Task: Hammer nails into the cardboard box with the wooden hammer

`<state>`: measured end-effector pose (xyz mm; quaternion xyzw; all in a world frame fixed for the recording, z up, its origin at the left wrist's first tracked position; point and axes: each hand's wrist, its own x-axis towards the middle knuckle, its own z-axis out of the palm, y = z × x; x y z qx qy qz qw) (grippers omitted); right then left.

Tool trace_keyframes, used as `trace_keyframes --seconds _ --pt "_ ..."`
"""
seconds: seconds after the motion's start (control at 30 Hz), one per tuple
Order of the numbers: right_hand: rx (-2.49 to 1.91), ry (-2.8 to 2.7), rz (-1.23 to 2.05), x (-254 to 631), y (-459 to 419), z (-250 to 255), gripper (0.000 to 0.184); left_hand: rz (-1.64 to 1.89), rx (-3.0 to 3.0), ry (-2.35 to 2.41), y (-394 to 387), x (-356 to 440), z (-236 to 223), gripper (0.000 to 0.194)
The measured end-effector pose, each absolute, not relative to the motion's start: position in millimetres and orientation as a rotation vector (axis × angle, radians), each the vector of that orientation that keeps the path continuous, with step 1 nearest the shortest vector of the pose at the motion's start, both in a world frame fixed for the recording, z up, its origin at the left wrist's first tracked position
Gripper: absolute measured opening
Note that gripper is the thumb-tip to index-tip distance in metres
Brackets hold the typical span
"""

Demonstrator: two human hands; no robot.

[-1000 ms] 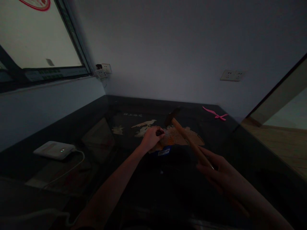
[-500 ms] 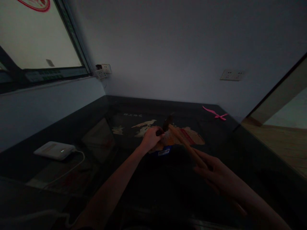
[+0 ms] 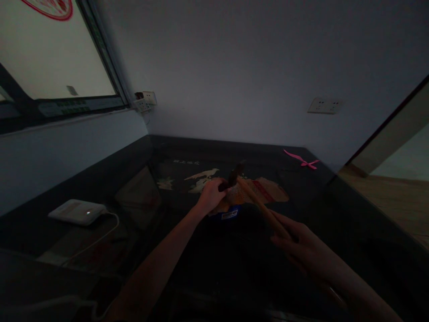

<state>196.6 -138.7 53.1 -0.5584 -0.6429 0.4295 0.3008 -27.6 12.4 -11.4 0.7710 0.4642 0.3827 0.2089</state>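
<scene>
- A black tabletop [image 3: 214,150], beneath the hammer [image 3: 254,197].
- The person's right hand [image 3: 303,243], clamped round the hammer's wooden handle.
- The left hand [image 3: 210,197], just left of the hammer's head, fingertips pinched on a small dark object [image 3: 222,186] too dim to identify.
- A white power bank [image 3: 77,212], well left of the hammer.

Hammer [image 3: 258,202] right of power bank [image 3: 75,212]

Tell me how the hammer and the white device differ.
Colour: the hammer has a brown handle and dark head, while the device is white. State: the hammer is in the right hand; the device lies flat on the table. The device has a cable and small light; the hammer shows neither. Both are longer than wide.
</scene>
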Motion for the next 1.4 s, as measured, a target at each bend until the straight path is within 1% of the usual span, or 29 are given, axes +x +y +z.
trace_keyframes --seconds 0.1,0.2,0.37,0.57,0.7,0.77,0.97,1.17,1.3,1.4 --pt "-1.535 -1.660 1.205 197 -142 55 0.062 1.087 2.144 1.250 12 -28 -11 0.008" --pt "-1.550 -1.626 1.180 197 -143 56 0.062 1.081 2.125 1.257 11 -28 -11 0.007" --pt "-1.510 -1.682 1.100 195 -141 54 0.057 1.076 2.084 1.295 12 -27 -12 0.017" --pt "-1.440 -1.658 1.144 194 -142 58 0.057 1.081 2.059 1.297 10 -25 -9 0.007" --pt "-1.490 -1.663 1.123 194 -142 54 0.055 1.053 2.077 1.329 11 -26 -9 0.017" --pt "-1.533 -1.639 1.154 195 -143 51 0.057 1.059 2.087 1.326 11 -27 -10 0.019" --pt "-1.528 -1.556 1.276 197 -144 48 0.064 1.082 2.111 1.263 11 -27 -9 0.009" --pt "-1.533 -1.560 1.343 196 -141 43 0.067 1.026 2.119 1.336 12 -27 -10 0.019" --pt "-1.512 -1.547 1.290 197 -144 42 0.068 1.056 2.111 1.317 9 -26 -8 0.010" --pt "-1.489 -1.571 1.247 198 -145 43 0.064 1.061 2.096 1.317 8 -26 -7 0.007"
